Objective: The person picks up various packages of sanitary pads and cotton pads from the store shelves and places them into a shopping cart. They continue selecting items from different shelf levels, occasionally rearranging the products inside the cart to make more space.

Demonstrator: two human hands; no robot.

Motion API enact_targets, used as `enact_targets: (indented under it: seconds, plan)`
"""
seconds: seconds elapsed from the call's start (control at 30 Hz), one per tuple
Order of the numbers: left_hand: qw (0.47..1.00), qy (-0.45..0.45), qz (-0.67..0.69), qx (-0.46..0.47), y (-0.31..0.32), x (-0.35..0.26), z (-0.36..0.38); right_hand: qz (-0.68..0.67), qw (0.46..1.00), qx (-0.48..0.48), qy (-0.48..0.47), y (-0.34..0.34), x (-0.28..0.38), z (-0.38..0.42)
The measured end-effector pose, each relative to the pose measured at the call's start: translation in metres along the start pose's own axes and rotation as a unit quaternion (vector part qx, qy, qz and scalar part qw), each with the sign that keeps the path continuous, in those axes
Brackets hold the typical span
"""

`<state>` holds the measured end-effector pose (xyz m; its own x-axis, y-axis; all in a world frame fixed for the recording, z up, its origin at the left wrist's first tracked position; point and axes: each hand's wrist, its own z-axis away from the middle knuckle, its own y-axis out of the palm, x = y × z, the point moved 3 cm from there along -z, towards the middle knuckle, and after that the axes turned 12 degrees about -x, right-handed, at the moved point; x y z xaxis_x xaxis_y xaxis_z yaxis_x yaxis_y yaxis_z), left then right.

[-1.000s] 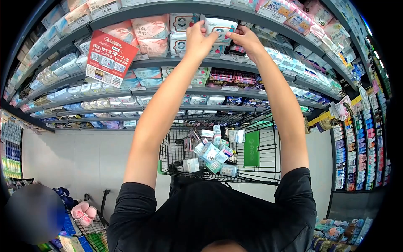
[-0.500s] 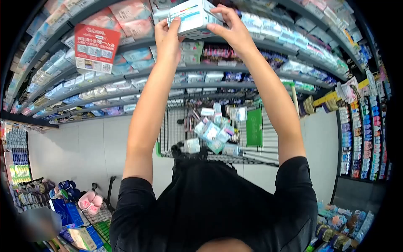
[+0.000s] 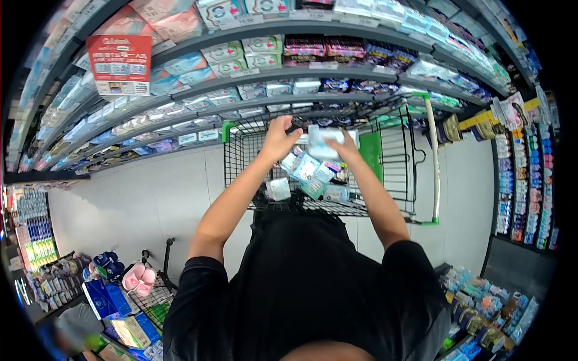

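Note:
A shopping cart (image 3: 372,153) with a green panel stands in front of me, several small packs lying in it. Over its middle, my right hand (image 3: 349,150) grips a blurred white pack (image 3: 318,144) by its right side. To the left of that pack is my left hand (image 3: 280,142), its fingers and thumb apart with nothing between them. Below the hands lie a light-blue pack (image 3: 306,168), a white pack (image 3: 278,189) and a teal pack (image 3: 313,189). Part of the cart's contents is hidden by the hands.
Shelves of packaged goods (image 3: 223,66) curve across the far side, with a red sign (image 3: 120,65) at left. Another cart (image 3: 153,301) with pink slippers (image 3: 139,279) stands at lower left, a person (image 3: 75,328) blurred beside it. Hanging goods (image 3: 522,186) line the right.
Both hands have come down from the upper shelf to the cart, bringing the white pack along. My left hand has let go of it. The view has shifted slightly.

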<state>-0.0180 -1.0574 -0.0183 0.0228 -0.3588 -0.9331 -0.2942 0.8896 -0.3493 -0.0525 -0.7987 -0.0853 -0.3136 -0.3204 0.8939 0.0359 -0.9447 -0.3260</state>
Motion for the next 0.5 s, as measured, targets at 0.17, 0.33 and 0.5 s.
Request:
enact_targets:
  seconds: [0.17,0.33,0.5]
  plan:
    - [0.994,0.083,-0.019,-0.071,-0.030,-0.032,-0.060,0.120,0.992,-0.010,0.031,-0.039,-0.099,-0.010]
    - [0.954,0.181,-0.026,-0.237,-0.086,-0.092,-0.154,0.269,0.958,-0.089,-0.047,-0.055,-0.087,0.001]
    - [0.872,0.277,-0.095,-0.393,-0.151,-0.165,-0.211,0.184,0.982,-0.043,0.005,-0.048,-0.073,0.005]
